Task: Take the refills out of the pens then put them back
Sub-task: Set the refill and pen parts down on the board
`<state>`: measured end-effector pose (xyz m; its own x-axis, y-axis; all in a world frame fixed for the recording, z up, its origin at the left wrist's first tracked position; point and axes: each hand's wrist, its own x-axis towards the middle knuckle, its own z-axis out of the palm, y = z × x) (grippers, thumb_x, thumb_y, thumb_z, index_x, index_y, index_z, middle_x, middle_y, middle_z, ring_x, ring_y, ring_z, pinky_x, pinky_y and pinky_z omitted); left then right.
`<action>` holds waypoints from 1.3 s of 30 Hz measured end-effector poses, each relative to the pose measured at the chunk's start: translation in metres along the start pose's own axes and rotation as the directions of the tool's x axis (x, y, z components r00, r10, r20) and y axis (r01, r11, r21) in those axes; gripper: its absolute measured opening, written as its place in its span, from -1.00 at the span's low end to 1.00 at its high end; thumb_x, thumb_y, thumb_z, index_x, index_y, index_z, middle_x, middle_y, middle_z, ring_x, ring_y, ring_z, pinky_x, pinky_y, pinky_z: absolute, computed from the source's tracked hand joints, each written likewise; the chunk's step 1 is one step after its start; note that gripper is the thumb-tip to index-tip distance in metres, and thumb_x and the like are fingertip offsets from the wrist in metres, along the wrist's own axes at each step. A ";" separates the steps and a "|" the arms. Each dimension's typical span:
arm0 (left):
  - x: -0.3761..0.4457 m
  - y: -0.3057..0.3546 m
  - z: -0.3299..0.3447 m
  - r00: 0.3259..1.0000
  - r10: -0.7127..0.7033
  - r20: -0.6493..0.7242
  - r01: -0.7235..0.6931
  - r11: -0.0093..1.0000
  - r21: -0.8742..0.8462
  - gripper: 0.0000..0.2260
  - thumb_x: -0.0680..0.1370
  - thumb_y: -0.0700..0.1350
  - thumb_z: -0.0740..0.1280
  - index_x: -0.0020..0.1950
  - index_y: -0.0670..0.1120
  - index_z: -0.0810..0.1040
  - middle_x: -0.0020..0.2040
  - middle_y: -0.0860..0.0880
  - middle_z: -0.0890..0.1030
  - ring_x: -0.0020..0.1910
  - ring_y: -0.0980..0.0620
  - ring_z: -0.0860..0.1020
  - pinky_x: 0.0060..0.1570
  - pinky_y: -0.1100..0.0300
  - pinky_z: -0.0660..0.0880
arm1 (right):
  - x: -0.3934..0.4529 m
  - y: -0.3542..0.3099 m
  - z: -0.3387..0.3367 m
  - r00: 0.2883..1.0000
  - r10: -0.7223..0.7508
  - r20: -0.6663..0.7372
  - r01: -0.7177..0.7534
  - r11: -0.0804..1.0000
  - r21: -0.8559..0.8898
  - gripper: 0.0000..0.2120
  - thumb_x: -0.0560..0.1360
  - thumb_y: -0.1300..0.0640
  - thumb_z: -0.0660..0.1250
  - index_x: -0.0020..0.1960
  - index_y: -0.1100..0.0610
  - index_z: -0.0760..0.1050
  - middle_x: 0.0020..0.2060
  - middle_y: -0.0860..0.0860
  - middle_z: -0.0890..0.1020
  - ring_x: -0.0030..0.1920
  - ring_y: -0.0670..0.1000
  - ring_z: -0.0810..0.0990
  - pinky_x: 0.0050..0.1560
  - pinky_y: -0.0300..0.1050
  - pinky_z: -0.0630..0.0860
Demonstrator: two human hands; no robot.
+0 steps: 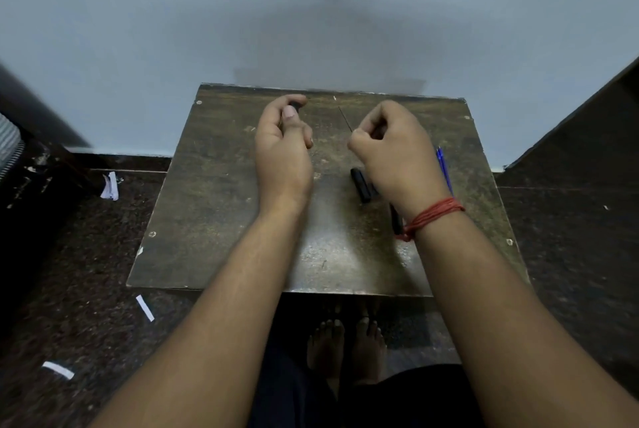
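My left hand (285, 144) is closed around a dark pen barrel (294, 105), of which only the top end shows above the thumb. My right hand (390, 147) pinches a thin dark refill (345, 119) that sticks up and to the left from the fingertips. The two hands are held apart above the small wooden table (214, 192). A black pen part (360, 184) lies on the table under my right hand, and another black piece (396, 219) lies partly hidden by the right wrist. A blue pen (444, 166) lies to the right of that hand.
The table stands against a pale wall. The dark speckled floor around it holds white paper scraps (110, 186) at the left. Bare feet (345, 348) show below the table's near edge. A red thread band (432, 216) circles the right wrist.
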<state>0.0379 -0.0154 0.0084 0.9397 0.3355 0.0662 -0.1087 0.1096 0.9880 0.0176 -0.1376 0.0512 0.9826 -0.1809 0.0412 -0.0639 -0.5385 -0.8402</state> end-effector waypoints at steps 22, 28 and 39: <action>-0.030 -0.009 0.016 0.901 0.054 0.430 -0.269 0.849 0.456 -0.86 0.65 -0.16 0.28 0.09 0.08 0.54 -0.12 0.11 0.67 -0.11 0.31 0.61 -0.15 0.51 0.45 | 0.020 0.050 -0.039 0.919 0.393 -0.007 -0.155 0.379 0.912 -0.86 0.55 0.42 0.33 -0.09 0.21 0.47 -0.25 0.14 0.64 -0.32 -0.01 0.61 -0.25 -0.20 0.61; -0.031 -0.009 0.016 0.895 0.056 0.443 -0.278 0.847 0.454 -0.87 0.64 -0.17 0.30 0.12 0.02 0.59 -0.11 0.10 0.68 -0.11 0.24 0.64 -0.16 0.45 0.52 | 0.022 0.052 -0.038 0.922 0.383 -0.055 -0.121 0.422 0.898 -0.85 0.55 0.42 0.32 -0.09 0.21 0.45 -0.25 0.14 0.65 -0.33 -0.01 0.62 -0.24 -0.19 0.61; -0.032 -0.006 0.017 0.891 0.063 0.449 -0.284 0.850 0.444 -0.88 0.64 -0.20 0.30 0.11 -0.08 0.62 -0.15 0.08 0.67 -0.21 0.18 0.64 -0.27 0.45 0.50 | 0.016 0.049 -0.027 0.966 0.254 -0.043 -0.152 0.696 0.702 -0.84 0.48 0.37 0.42 -0.06 0.17 0.50 -0.21 0.15 0.69 -0.25 0.00 0.62 -0.34 -0.23 0.49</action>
<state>0.0137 -0.0433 0.0029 0.9763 -0.1147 0.1835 -0.2150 -0.4175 0.8829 0.0253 -0.1891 0.0253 0.9257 -0.3470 -0.1507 -0.0716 0.2304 -0.9705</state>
